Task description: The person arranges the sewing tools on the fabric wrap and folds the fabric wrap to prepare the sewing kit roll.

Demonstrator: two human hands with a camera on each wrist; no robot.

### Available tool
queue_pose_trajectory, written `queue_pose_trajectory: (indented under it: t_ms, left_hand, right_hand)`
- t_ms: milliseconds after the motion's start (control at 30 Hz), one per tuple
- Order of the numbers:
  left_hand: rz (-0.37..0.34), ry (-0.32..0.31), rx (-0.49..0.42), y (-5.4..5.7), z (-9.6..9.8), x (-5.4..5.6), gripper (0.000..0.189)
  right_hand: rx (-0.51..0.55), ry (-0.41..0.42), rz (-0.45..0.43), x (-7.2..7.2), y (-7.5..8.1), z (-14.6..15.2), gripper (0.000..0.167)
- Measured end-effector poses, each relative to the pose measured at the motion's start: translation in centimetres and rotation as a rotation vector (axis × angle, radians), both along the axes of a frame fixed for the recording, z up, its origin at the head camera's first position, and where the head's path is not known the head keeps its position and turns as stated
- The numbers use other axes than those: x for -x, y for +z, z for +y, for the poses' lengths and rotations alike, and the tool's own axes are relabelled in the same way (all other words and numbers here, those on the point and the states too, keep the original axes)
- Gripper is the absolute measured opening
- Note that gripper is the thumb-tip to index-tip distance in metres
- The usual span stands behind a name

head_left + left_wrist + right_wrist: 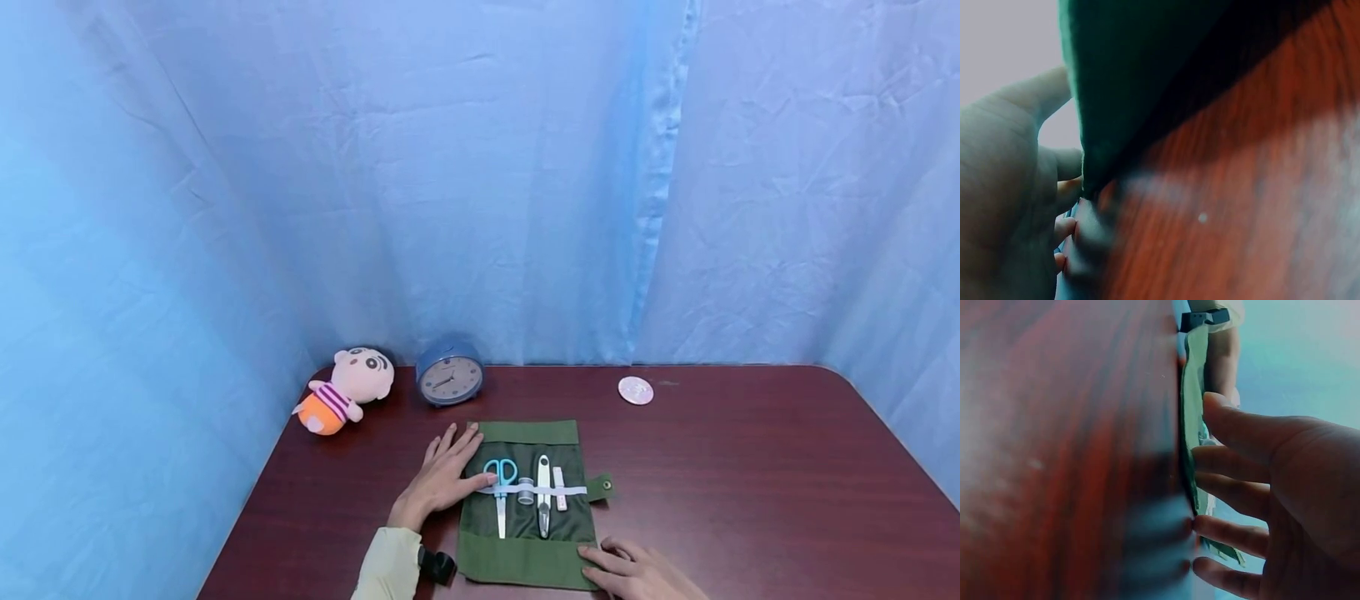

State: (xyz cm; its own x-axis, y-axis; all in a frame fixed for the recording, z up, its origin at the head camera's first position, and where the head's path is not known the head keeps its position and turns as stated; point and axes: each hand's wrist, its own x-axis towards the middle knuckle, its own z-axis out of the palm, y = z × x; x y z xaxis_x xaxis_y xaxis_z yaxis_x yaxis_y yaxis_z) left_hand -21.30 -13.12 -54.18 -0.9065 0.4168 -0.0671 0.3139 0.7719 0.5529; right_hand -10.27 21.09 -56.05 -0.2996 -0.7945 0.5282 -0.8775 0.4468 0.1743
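An unrolled green fabric tool roll (pixel 528 562) lies flat on the table. Under its white elastic band sit scissors (pixel 501 475) with light blue handles, a small grey roll (pixel 526 492), a long white tool (pixel 543 492) with a metallic lower end, and a narrow white piece (pixel 559 487). My left hand (pixel 438 479) rests along the roll's upper left edge, fingers stretched out and thumb over the band near the scissors. At the lower right corner, fingertips of my right hand (pixel 641 573) touch the fabric, fingers extended; the right wrist view shows them spread along its edge.
A plush doll (pixel 345 392) lies at the table's back left, with a blue alarm clock (pixel 450 379) beside it. Further right is a round pale disc (pixel 636 390). The roll's snap strap (pixel 601 487) sticks out to the right. Blue curtains (pixel 480 183) hang behind the table.
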Motion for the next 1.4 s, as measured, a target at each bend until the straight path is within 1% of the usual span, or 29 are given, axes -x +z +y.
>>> queue_pose_trajectory:
  t_ms: [67, 167, 233, 300, 367, 433, 567, 667, 733, 867, 933, 1000, 1133, 1200, 1300, 1400]
  left_hand:
    - [0.002, 0.007, 0.006, 0.0, 0.0, 0.0, 0.079]
    - [0.013, 0.014, 0.020, 0.0, 0.0, 0.0, 0.079]
    - [0.018, 0.019, 0.033, 0.2, 0.0, -0.1, 0.079]
    - [0.021, 0.024, 0.048, 0.4, 0.0, -0.3, 0.078]
    - [0.023, 0.029, 0.067, 0.6, -0.1, -0.5, 0.077]
    - [0.026, 0.034, 0.098, 0.8, -0.1, -0.8, 0.075]
    - [0.047, 0.032, 0.140, 1.2, -0.4, -1.3, 0.074]
    - [0.059, 0.027, 0.140, 1.3, -0.8, -1.8, 0.074]
    - [0.064, 0.018, 0.143, 1.3, -1.0, -2.2, 0.074]
    - [0.069, -0.002, 0.149, 1.3, -1.2, -3.3, 0.077]
    - [0.068, -0.007, 0.149, 1.4, -1.2, -3.9, 0.079]
    - [0.075, -0.011, 0.152, 1.5, -1.1, -4.5, 0.081]
    - [0.103, -0.018, 0.175, 1.8, -0.9, -6.0, 0.082]
    - [0.106, -0.023, 0.192, 1.9, -0.8, -6.6, 0.081]
    - [0.107, -0.032, 0.217, 2.3, -0.5, -7.5, 0.082]
    - [0.117, -0.043, 0.240, 2.5, -0.2, -8.3, 0.083]
  right_hand:
    - [-0.043, -0.047, -0.037, -0.4, 0.2, 0.1, 0.025]
    - [-0.102, -0.143, -0.083, -1.0, 0.6, 0.1, 0.034]
    - [-0.123, -0.196, -0.090, -1.2, 0.9, 0.1, 0.034]
    - [-0.128, -0.246, -0.080, -1.3, 1.2, 0.1, 0.029]
    - [-0.131, -0.294, -0.071, -1.3, 1.4, 0.2, 0.028]
    - [-0.129, -0.347, -0.058, -1.2, 1.7, 0.3, 0.032]
    - [-0.128, -0.454, -0.100, -0.9, 2.3, 0.3, 0.043]
    - [-0.131, -0.531, -0.133, -0.6, 2.7, 0.4, 0.048]
    - [-0.130, -0.575, -0.134, -0.4, 3.0, 0.5, 0.049]
    - [-0.119, -0.631, -0.123, 0.1, 3.4, 0.7, 0.051]
    - [-0.113, -0.652, -0.139, 0.5, 3.5, 0.7, 0.051]
    - [-0.108, -0.674, -0.186, 1.0, 3.8, 0.7, 0.050]
    - [-0.105, -0.729, -0.335, 2.2, 4.2, 0.7, 0.049]
    - [-0.111, -0.745, -0.388, 2.9, 4.3, 0.8, 0.049]
    - [-0.123, -0.756, -0.425, 3.9, 4.4, 0.9, 0.046]
    - [-0.130, -0.756, -0.450, 4.8, 4.5, 1.0, 0.041]
